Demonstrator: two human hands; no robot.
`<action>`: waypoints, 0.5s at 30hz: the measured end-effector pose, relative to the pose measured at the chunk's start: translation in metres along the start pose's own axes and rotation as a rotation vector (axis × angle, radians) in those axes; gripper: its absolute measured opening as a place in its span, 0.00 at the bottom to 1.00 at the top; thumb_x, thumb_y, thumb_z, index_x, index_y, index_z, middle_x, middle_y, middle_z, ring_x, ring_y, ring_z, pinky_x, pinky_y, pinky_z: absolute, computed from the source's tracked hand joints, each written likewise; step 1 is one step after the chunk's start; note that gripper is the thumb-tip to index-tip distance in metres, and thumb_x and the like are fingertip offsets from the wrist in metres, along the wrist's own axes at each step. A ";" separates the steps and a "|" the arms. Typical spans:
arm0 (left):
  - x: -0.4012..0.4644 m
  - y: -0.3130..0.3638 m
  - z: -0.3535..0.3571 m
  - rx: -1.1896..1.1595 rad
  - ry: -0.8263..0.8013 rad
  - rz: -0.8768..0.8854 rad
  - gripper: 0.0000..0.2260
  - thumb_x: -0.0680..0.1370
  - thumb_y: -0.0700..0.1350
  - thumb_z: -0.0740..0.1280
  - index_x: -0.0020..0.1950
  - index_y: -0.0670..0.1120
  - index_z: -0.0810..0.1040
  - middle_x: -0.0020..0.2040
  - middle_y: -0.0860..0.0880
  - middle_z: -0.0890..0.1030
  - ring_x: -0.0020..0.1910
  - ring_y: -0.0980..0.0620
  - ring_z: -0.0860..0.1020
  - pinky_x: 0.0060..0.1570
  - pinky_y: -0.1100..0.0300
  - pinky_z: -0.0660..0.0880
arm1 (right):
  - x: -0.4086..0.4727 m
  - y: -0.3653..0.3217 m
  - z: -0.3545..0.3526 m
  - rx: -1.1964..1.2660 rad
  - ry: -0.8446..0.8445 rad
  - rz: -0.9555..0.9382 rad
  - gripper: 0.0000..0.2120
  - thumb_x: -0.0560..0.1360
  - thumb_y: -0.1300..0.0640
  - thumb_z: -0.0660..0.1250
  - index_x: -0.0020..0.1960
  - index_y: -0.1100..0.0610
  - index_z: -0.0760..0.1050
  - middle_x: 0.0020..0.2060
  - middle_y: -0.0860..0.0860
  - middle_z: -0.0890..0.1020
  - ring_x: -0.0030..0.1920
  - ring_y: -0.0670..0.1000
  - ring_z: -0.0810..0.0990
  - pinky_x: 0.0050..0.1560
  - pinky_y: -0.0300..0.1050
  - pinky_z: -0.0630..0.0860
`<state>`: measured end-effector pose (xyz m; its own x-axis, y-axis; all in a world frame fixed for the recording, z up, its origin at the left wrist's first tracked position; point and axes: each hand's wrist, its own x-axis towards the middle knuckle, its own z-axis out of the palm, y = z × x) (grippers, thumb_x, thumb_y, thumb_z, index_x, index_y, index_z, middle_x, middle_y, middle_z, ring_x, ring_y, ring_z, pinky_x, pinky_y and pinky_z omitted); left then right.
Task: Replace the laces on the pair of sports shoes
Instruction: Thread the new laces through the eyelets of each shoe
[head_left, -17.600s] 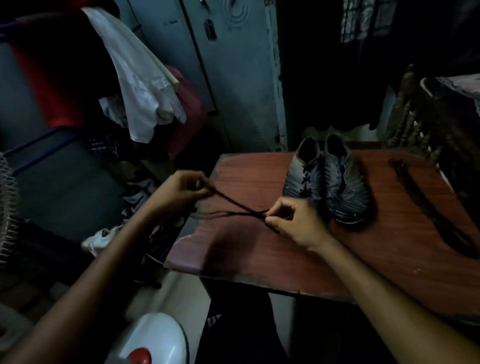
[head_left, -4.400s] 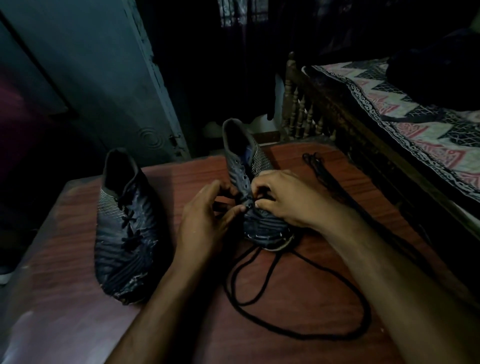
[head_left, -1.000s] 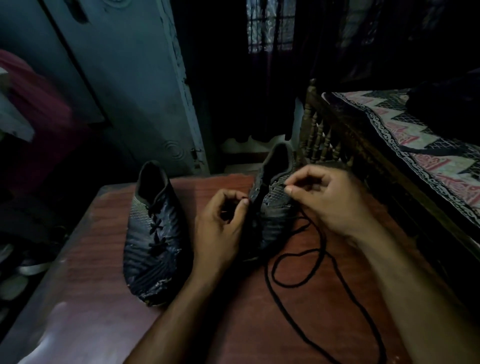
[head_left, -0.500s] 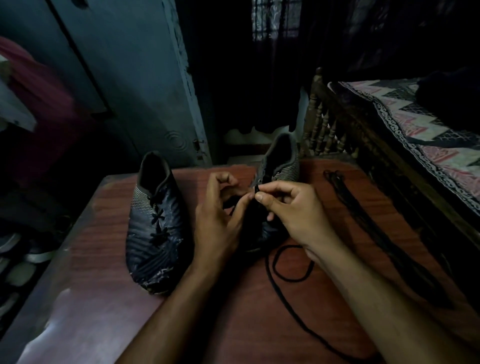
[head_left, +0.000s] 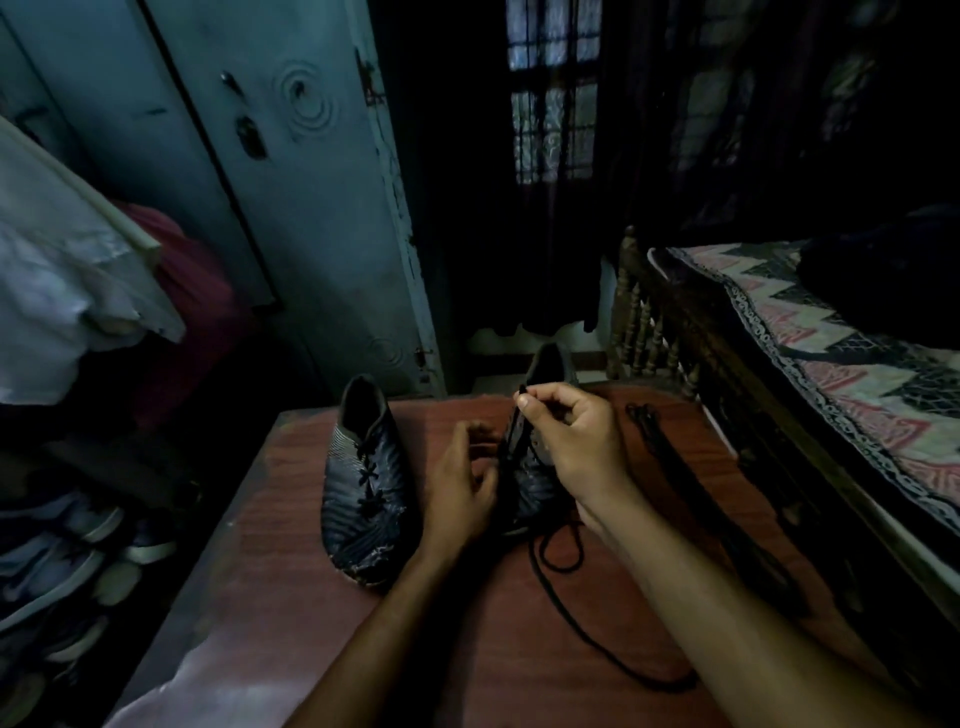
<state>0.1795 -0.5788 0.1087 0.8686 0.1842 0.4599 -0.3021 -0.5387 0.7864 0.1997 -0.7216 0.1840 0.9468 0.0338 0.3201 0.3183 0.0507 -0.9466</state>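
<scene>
Two dark sports shoes stand on a reddish wooden table (head_left: 291, 613). The left shoe (head_left: 363, 483) is laced with a black lace. Between my hands sits the right shoe (head_left: 535, 467). My right hand (head_left: 571, 441) pinches the tip of a black lace (head_left: 550, 561) and holds it up above the shoe's tongue; the rest of the lace trails in loops over the table toward me. My left hand (head_left: 460, 488) rests against the shoe's left side with its fingers curled at the eyelets; what they grip is hidden in the dark.
Another black lace (head_left: 670, 462) lies stretched out on the table's right part. A wooden bed with a patterned cover (head_left: 831, 374) stands close on the right. A blue cupboard (head_left: 291, 208) is behind, hanging clothes (head_left: 78, 291) and shoes (head_left: 62, 561) to the left.
My right hand has risen from the eyelets, drawing the lace tip upward. My left hand stays beside the shoe. The view has tilted up a little.
</scene>
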 end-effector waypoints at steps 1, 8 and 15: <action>0.000 0.000 0.001 0.015 -0.024 -0.020 0.15 0.78 0.32 0.63 0.61 0.47 0.74 0.55 0.59 0.80 0.55 0.62 0.79 0.53 0.68 0.76 | -0.002 -0.015 -0.001 0.041 0.001 -0.003 0.06 0.77 0.59 0.72 0.43 0.51 0.82 0.29 0.41 0.82 0.33 0.39 0.79 0.38 0.36 0.74; 0.009 0.016 -0.001 0.209 -0.238 -0.039 0.16 0.74 0.40 0.63 0.62 0.43 0.75 0.57 0.46 0.80 0.57 0.47 0.77 0.58 0.52 0.75 | -0.021 -0.107 -0.009 0.249 -0.030 -0.089 0.03 0.79 0.60 0.70 0.46 0.56 0.81 0.29 0.46 0.76 0.29 0.47 0.70 0.32 0.38 0.69; 0.017 0.047 -0.016 0.115 -0.314 -0.097 0.19 0.73 0.46 0.62 0.64 0.48 0.74 0.60 0.46 0.79 0.63 0.43 0.77 0.62 0.50 0.75 | -0.027 -0.165 -0.010 0.313 -0.088 -0.216 0.03 0.79 0.60 0.70 0.46 0.57 0.81 0.28 0.46 0.75 0.30 0.48 0.71 0.33 0.39 0.71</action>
<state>0.1735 -0.5878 0.1597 0.9751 -0.0131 0.2216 -0.1812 -0.6237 0.7604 0.1226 -0.7409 0.3311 0.8477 0.0735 0.5253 0.4666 0.3677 -0.8044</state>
